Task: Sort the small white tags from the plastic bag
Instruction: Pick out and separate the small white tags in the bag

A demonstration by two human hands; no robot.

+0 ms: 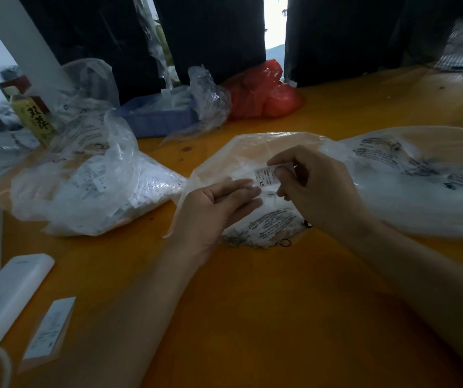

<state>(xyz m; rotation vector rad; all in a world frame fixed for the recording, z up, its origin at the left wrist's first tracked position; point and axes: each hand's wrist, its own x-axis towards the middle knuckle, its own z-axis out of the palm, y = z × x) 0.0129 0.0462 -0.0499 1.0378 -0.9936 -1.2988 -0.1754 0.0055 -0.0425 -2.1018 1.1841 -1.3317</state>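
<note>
My right hand pinches a small white printed tag over the flat clear plastic bag. My left hand's straight fingers touch the tag's edge.

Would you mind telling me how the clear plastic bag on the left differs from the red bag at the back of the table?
The clear plastic bag is see-through and shows many white tags inside; the red bag is tinted and hides its contents. The clear one lies nearer the hands, its top open and upright; the red one sits at the table's far edge. Both are crumpled plastic.
</note>
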